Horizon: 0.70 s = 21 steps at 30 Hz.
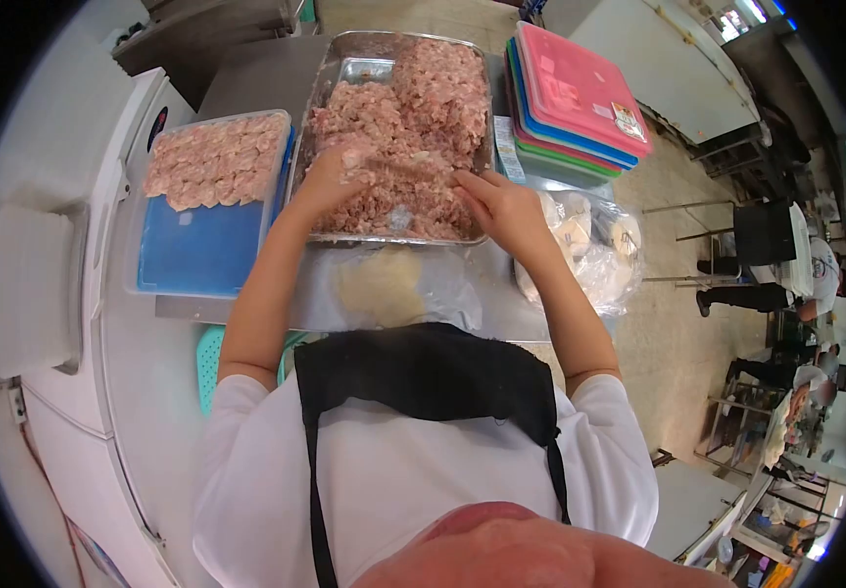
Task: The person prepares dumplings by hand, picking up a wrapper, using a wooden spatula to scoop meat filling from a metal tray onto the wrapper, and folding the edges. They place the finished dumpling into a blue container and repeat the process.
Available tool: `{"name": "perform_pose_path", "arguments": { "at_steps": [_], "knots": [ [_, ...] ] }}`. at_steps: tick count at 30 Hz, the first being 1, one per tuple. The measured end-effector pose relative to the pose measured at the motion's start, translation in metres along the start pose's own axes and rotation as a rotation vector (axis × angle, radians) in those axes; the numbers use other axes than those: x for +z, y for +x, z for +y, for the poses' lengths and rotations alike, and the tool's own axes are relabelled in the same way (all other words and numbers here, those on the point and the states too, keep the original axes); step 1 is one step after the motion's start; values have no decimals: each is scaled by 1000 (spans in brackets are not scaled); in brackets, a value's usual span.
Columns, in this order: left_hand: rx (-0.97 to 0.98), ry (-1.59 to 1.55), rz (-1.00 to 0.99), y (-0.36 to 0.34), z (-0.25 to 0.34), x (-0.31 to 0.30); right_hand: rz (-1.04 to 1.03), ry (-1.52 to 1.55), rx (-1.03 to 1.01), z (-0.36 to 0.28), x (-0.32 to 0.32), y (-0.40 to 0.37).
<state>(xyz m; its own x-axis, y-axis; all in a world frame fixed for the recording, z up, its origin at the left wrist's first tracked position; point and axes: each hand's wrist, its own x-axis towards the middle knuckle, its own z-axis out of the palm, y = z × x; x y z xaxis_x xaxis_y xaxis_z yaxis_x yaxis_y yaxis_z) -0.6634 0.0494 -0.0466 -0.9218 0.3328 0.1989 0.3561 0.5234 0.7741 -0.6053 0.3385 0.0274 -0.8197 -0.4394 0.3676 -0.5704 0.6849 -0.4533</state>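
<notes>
A deep metal tray in front of me holds a large mass of ground meat. My left hand is at the meat's near left part; its fingers are blurred and partly covered by meat. At the tray's right side, my right hand has bent fingers, with thumb and fingertips close together at the meat. What they pinch, if anything, is hidden. Below the tray, a flat pale dough-like piece lies on clear plastic on the metal table.
On the left, a blue-bottomed container holds rows of shaped meat pieces. Stacked colored lids or boxes stand at the right, above a plastic bag of round pale pieces. Other people are far right.
</notes>
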Motion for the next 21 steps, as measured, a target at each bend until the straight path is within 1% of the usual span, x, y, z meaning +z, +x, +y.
{"name": "perform_pose_path", "arguments": {
  "at_steps": [1,2,4,5,6,7,8,11,14,17,18,20,21],
  "knots": [
    [-56,25,32,0,-27,11,30,-39,62,-10,-3,1],
    [-112,48,63,0,-41,16,-8,-51,57,-7,5,2],
    [-181,-64,-70,-2,-7,5,-84,-71,62,11,33,-2],
    [-211,-119,-146,-6,8,0,-194,-183,93,27,44,-10],
    [-162,-84,-88,-9,14,-1,-302,-302,108,53,47,-12],
    [-111,-40,-35,-13,17,-5,-402,-414,126,61,47,-9],
    [-66,-6,4,-19,21,-6,-362,-460,114,66,48,-16],
    [112,-109,45,-18,42,-17,-253,-323,220,37,9,-7],
    [23,-193,-64,-15,54,-25,-32,159,285,27,-21,-5],
    [39,33,-120,-15,41,-24,-230,495,213,10,-32,-7],
    [105,71,-94,-17,40,-24,-334,331,210,-7,-31,-2],
    [239,147,-50,-22,39,-25,-314,370,218,-5,-8,-6],
    [232,108,-80,-20,34,-24,-304,388,217,3,1,-7]
  ]
}}
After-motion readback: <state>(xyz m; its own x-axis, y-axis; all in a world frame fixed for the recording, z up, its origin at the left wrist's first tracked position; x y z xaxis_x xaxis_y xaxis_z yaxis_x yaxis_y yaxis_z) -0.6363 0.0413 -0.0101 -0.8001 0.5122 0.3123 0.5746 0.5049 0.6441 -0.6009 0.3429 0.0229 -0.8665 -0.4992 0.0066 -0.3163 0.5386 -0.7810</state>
